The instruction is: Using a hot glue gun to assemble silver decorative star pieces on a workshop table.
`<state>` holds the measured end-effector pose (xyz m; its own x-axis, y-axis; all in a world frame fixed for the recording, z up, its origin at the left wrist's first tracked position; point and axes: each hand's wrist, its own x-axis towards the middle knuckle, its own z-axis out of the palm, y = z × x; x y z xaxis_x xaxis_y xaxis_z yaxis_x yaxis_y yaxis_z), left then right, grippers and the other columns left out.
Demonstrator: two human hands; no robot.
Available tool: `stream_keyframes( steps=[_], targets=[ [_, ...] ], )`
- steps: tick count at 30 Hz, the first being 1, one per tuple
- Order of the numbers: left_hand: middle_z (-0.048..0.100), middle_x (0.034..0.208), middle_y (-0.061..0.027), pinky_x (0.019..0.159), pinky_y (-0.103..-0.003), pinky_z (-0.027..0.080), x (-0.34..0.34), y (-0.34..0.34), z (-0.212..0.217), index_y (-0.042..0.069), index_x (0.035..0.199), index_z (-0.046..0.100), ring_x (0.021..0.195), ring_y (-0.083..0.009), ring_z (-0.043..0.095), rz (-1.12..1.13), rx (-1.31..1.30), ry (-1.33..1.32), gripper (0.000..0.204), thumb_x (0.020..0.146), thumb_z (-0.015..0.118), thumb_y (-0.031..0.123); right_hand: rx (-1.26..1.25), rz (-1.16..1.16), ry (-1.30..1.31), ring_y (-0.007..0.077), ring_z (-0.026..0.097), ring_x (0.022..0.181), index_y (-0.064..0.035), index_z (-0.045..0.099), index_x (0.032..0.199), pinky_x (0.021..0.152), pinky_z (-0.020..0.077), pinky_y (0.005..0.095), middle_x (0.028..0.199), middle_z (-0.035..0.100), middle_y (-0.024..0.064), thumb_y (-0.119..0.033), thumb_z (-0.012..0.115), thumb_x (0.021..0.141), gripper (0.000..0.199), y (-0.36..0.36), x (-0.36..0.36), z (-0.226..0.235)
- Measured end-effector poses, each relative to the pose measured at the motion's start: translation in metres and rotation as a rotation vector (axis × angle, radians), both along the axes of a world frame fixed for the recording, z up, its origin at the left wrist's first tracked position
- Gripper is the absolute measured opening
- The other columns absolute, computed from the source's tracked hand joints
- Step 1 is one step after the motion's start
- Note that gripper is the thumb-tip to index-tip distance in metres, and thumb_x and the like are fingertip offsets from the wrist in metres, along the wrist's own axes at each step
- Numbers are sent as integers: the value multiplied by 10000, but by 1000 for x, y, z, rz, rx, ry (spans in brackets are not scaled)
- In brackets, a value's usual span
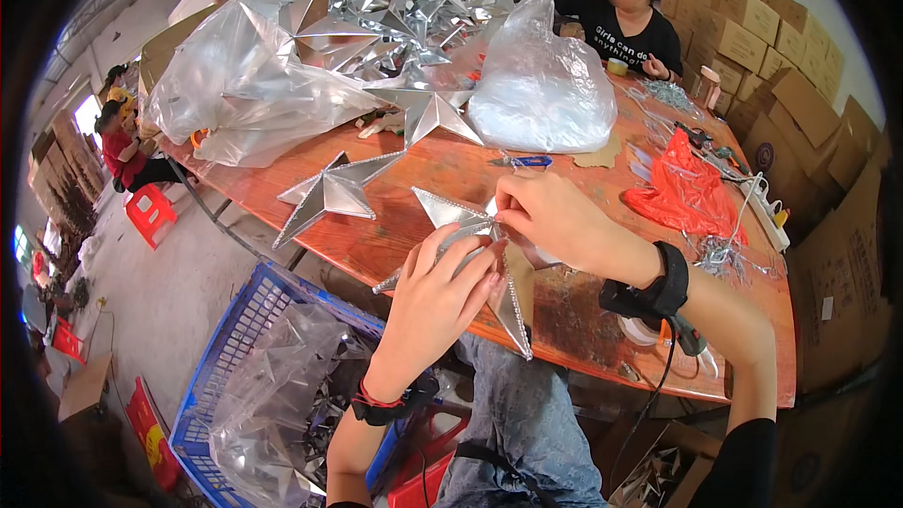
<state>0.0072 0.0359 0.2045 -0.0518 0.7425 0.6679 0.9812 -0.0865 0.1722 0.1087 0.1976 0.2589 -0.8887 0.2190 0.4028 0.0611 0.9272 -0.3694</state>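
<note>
A silver five-pointed star point(513, 306) with beaded edges is held over the near edge of the wooden table. My left hand point(437, 287) lies across its middle, fingers bent over the facets and gripping it. At the star's far side my right hand point(555, 216) is closed in a pinch, thumb against forefinger; whatever is between the fingertips is hidden. A second silver star point(331, 190) rests on the table left of my hands. Farther back, another star point(435, 118) leans by the plastic bags. Blue-handled snips point(529, 161) lie just beyond my right hand.
A large clear bag point(254, 85) of silver stars covers the table's back left; a stuffed white bag point(541, 94) stands beside it. Red plastic point(691, 188) and wires lie right. Below left is a blue basket point(221, 348). A co-worker point(630, 33) sits across; cartons point(743, 23) are stacked behind.
</note>
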Motion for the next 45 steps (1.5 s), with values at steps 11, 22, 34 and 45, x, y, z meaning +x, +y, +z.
stream_keyframes(
  steps=[11,22,34,45],
  targets=[
    [541,1083,-55,904,-420,409,-1,-2,0,78,1069,594,1132,-306,455,-2,-1,2,245,836,594,154,1,-10,-17,347,577,722,10,531,788,646,444,417,740,581,169,-82,575,797,103,-2,-1,2],
    [540,1085,-47,901,-412,409,-2,-3,1,95,1092,593,1121,-302,457,-17,7,-8,266,835,596,164,24,-1,39,289,600,638,15,535,788,583,447,371,689,590,147,-72,602,800,110,3,-3,-5],
    [543,1131,-55,928,-423,385,3,-4,8,92,1136,581,1139,-303,445,25,6,30,339,803,617,144,51,-137,31,381,564,775,8,506,873,658,444,445,847,568,189,-87,545,827,112,-26,27,40],
    [440,1290,-137,981,-397,353,-17,-47,32,45,1322,420,1155,-323,429,101,-219,-146,689,753,704,312,-192,614,-138,196,560,565,-39,465,777,481,443,300,666,496,74,-53,619,756,156,-133,165,27]
  ],
)
